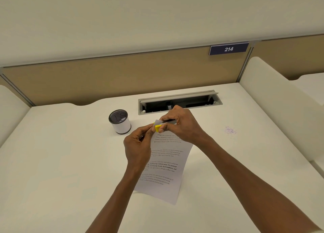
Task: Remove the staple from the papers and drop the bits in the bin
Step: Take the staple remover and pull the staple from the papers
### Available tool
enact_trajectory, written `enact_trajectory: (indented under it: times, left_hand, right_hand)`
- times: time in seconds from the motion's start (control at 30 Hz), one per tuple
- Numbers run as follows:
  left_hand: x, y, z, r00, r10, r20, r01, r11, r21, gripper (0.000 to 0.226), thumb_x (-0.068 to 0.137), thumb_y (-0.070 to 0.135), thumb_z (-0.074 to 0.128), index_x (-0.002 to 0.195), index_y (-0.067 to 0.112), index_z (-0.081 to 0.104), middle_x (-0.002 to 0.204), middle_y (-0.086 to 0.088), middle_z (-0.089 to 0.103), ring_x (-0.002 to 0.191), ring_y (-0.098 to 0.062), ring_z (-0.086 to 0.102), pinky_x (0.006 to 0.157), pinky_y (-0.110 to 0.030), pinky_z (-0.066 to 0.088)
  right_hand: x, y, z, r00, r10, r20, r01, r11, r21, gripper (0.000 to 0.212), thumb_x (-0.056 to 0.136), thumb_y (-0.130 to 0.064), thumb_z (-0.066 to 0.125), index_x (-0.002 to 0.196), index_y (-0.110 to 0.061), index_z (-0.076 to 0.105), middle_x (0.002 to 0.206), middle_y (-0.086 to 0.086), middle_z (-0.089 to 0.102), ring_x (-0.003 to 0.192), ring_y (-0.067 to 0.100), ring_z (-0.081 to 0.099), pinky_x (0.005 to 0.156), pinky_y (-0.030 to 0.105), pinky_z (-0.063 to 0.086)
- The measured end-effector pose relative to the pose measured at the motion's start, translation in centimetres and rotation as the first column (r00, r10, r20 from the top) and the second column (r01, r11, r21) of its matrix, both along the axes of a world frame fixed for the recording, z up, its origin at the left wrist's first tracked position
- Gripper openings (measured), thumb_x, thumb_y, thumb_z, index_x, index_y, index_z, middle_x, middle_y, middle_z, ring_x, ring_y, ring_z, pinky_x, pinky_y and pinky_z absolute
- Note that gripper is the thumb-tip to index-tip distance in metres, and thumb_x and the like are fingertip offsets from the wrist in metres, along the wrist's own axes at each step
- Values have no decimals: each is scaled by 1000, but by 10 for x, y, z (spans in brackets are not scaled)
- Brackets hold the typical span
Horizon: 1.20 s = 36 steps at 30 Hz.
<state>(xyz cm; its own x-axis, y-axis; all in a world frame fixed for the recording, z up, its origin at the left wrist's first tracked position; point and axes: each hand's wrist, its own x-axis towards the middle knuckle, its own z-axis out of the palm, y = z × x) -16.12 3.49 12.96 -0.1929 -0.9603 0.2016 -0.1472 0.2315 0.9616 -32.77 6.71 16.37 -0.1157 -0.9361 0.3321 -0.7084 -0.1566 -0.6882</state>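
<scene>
A dark blue sign [228, 48] on the partition at the back of the desk reads "214" in white. The printed paper [164, 164] carries paragraphs of text; phrases such as "Village life is a peaceful" and "community bonds, local traditions" can be made out.

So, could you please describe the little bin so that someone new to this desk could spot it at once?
Start at the open cable tray set into the back of the white desk. Just to its left, beyond the top corner of the printed papers, stands the bin. It is the only upright thing there: a small white cylinder with a dark rim and base.
</scene>
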Motion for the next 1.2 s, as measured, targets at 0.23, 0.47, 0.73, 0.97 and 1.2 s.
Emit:
enact_trajectory:
  times: [0.23,0.47,0.73,0.97,1.2]
  left_hand:
    - [-3,-4,-1,999,5,38,-4,1000,-13,14,93,22,68,105,22,73,88,19,69,79,9,67,61,-8,50]
    - [8,-24,-12,988,-71,136,66,997,40,19,100,22,58,115,19,70,100,8,72,89,-12,69,64,-15,51]
    - [23,-38,-21,991,-70,118,53,988,142,11,99,32,61,99,27,70,91,1,75,86,-23,72,74,-44,57]
    - [27,-44,-23,991,-91,99,66,972,226,17,97,32,62,100,18,71,82,1,75,74,-11,70,68,-35,54]
    - [37,-57,-25,991,-123,58,100,946,307,13,93,24,68,98,14,74,87,-2,77,77,-13,70,75,-35,54]
  right_hand:
    - [-7,0,1,999,37,19,-38,999,39,33,76,-36,80,101,-15,76,83,-16,63,80,11,47,71,19,34]
    - [-10,-5,-19,999,-39,26,38,998,41,45,75,-34,81,113,-12,71,104,0,68,96,15,48,84,27,37]
    - [-23,-3,-52,974,-203,96,196,977,81,35,90,-18,66,124,-7,64,116,9,67,99,15,47,84,21,38]
    - [-62,-20,-108,793,-607,50,577,775,258,21,92,-21,60,109,-10,67,103,9,68,99,31,57,80,38,45]
    - [-96,-31,-152,706,-691,-156,691,625,363,19,86,-23,63,89,-5,64,90,11,67,85,32,62,66,33,46]
